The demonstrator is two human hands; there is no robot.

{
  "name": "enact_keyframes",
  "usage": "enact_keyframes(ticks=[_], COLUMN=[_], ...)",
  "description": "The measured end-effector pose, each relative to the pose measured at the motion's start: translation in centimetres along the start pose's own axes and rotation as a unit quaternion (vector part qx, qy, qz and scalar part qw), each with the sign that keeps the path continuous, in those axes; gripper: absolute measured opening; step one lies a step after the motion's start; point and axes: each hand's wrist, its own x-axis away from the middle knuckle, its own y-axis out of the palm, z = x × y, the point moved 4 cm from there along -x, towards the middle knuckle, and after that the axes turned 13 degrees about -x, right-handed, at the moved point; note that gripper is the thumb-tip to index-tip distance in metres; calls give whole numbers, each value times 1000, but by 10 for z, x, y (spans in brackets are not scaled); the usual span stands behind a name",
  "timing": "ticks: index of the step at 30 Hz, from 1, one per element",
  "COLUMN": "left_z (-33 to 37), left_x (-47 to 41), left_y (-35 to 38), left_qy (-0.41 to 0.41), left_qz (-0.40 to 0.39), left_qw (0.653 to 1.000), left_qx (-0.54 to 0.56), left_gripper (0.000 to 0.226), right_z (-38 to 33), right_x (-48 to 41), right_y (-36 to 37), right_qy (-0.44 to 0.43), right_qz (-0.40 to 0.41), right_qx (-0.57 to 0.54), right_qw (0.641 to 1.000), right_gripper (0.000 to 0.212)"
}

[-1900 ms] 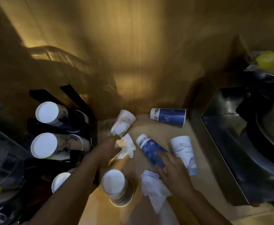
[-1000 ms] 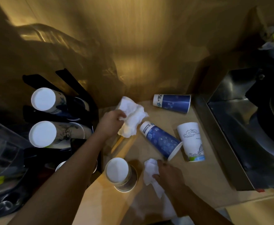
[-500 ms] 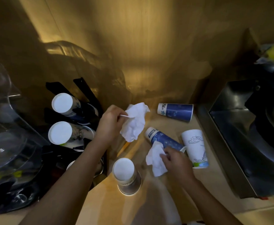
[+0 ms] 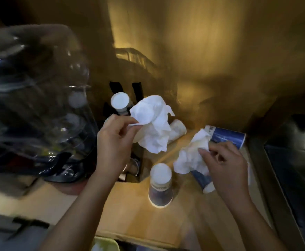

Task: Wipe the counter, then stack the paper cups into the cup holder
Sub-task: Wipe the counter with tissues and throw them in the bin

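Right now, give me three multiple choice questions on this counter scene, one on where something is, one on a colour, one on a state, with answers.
1. Where does the upside-down cup stand?
A. On the counter, between the two forearms
B. Inside the cup holder
C. In the right hand

2. What colour is the cup lying on its side by the back wall?
A. Red
B. Blue
C. Green

3. What is the left hand doing?
A. Resting flat on the counter
B. Gripping a cup
C. Pinching a crumpled white tissue held up off the counter

Answers:
1 A, it stands base up on the bare wood near the front edge.
2 B, its side is dark blue with a white rim band.
3 C, the fingers pinch one corner and the tissue hangs free.
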Motion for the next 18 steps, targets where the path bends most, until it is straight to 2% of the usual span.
enact_keyframes(ticks=[4, 8, 12, 18], left_z=[-21, -53, -83, -136], left_x=[34, 86, 142, 217], left_y=[-60, -110, -146, -170], left_qy=[-55, -172, -276, -387], left_qz=[73, 135, 172, 176], left_qw=[996, 976, 945, 904], left_qx=[-10, -20, -30, -49], left_gripper=[10, 7, 15, 20], right_z=[-36, -59, -75, -86], right_x=[4, 27, 55, 109], right_y=[29, 62, 103, 170], right_qy=[-102, -159, -167, -126], right_qz=[-46, -118, -209, -324], right_qx=[-62, -133, -169, -174], right_qw=[992, 971, 949, 921], right_gripper=[6, 10, 8, 9])
